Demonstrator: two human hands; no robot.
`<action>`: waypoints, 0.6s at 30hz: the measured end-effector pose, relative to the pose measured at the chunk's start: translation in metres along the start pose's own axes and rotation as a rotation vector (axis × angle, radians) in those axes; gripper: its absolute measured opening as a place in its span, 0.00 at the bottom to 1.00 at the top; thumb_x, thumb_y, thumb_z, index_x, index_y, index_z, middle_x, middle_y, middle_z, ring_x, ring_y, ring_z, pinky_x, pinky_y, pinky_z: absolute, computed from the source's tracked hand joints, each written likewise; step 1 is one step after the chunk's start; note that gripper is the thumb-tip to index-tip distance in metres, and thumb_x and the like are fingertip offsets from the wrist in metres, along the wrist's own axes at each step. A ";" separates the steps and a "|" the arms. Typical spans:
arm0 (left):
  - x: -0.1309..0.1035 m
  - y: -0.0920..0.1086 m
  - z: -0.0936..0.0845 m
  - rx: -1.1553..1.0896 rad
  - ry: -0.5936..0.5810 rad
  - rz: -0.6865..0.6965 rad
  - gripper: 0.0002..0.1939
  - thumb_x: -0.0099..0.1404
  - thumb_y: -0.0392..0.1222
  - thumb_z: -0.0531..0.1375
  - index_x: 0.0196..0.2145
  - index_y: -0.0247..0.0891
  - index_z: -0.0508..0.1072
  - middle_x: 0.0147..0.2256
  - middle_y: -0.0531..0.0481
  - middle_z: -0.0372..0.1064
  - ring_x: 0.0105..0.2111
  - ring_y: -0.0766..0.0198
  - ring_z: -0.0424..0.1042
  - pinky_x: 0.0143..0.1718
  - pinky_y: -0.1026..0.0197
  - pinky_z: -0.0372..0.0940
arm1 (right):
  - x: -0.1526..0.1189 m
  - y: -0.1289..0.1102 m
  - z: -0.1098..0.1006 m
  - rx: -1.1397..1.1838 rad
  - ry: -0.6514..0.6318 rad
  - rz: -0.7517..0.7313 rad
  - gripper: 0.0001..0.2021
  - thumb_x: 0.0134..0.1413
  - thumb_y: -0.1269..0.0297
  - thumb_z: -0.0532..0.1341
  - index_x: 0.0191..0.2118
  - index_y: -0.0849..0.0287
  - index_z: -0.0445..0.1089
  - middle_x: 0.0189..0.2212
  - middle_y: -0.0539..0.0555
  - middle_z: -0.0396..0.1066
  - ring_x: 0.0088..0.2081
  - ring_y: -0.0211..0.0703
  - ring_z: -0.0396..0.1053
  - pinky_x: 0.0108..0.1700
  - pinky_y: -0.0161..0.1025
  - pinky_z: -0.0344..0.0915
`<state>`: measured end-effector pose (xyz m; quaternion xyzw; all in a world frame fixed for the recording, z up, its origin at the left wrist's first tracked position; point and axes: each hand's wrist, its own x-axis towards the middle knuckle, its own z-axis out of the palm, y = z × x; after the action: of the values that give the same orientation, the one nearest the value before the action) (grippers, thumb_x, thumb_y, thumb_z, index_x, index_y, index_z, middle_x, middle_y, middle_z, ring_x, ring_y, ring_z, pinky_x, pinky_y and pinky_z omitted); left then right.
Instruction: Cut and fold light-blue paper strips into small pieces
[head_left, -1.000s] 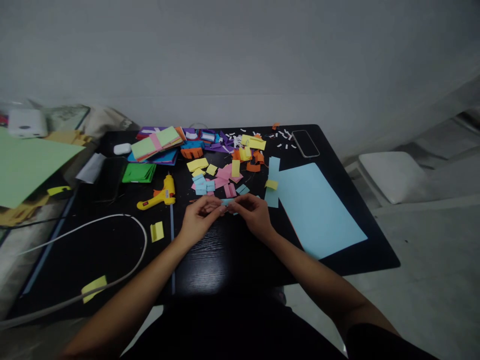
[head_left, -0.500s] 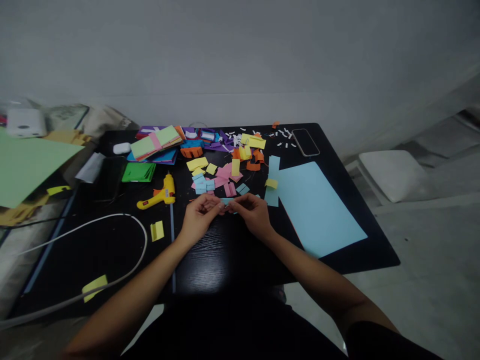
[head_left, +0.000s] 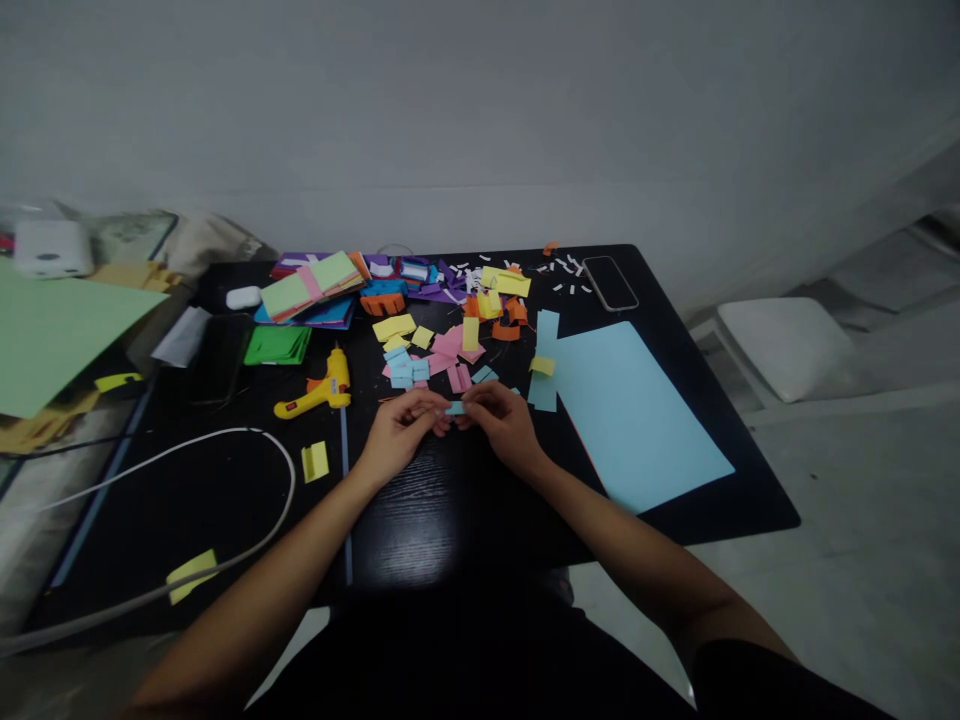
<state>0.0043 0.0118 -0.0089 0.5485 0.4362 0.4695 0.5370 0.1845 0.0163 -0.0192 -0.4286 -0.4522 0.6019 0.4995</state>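
Observation:
A small strip of light blue paper [head_left: 455, 408] is pinched between my two hands above the black table [head_left: 420, 530]. My left hand [head_left: 405, 425] grips its left end and my right hand [head_left: 501, 425] its right end; the fingers hide part of the strip. Just beyond my hands lie folded light blue paper pieces [head_left: 407, 370], pink paper pieces [head_left: 448, 348] and yellow paper pieces [head_left: 394, 327]. To the right, a light blue strip [head_left: 545, 395] lies flat beside a large light blue sheet [head_left: 645, 420].
A yellow glue gun [head_left: 322, 388] lies left of my hands, near a white cable [head_left: 289, 480]. Behind are stacked coloured papers [head_left: 315, 285], a green packet [head_left: 277, 345], orange curled strips [head_left: 510, 325] and white scraps [head_left: 566, 268]. A phone [head_left: 611, 284] rests at the back right.
The blue strip has turned slightly in my fingers and sits a little lower. Both hands have barely shifted; the things on the table stay where they were.

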 end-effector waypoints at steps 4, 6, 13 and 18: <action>-0.002 0.000 -0.001 -0.002 -0.044 0.000 0.12 0.63 0.46 0.68 0.40 0.36 0.79 0.30 0.48 0.80 0.30 0.61 0.80 0.35 0.59 0.76 | 0.000 -0.003 -0.002 -0.005 -0.033 -0.004 0.06 0.52 0.59 0.68 0.34 0.54 0.76 0.28 0.49 0.77 0.29 0.42 0.76 0.38 0.42 0.77; -0.003 0.000 -0.001 -0.007 -0.039 0.008 0.13 0.61 0.45 0.70 0.41 0.36 0.79 0.32 0.48 0.80 0.31 0.61 0.80 0.37 0.59 0.76 | 0.000 -0.004 -0.003 0.009 -0.052 0.003 0.07 0.54 0.57 0.67 0.35 0.54 0.77 0.29 0.49 0.78 0.30 0.43 0.77 0.40 0.43 0.77; -0.003 -0.002 0.000 0.030 0.051 0.030 0.14 0.61 0.49 0.70 0.39 0.36 0.79 0.28 0.49 0.80 0.27 0.61 0.80 0.33 0.59 0.77 | -0.004 -0.005 -0.003 -0.015 -0.094 -0.020 0.16 0.45 0.55 0.75 0.40 0.54 0.78 0.33 0.50 0.80 0.37 0.46 0.79 0.46 0.44 0.76; -0.005 -0.004 -0.001 0.103 0.068 0.101 0.12 0.65 0.48 0.67 0.38 0.36 0.79 0.25 0.51 0.77 0.24 0.64 0.77 0.29 0.63 0.74 | -0.004 0.000 -0.001 -0.106 -0.066 -0.051 0.14 0.50 0.52 0.72 0.38 0.54 0.78 0.30 0.51 0.79 0.33 0.44 0.77 0.40 0.41 0.75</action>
<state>0.0025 0.0077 -0.0130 0.5805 0.4497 0.4912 0.4685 0.1860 0.0128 -0.0190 -0.4227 -0.5104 0.5779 0.4762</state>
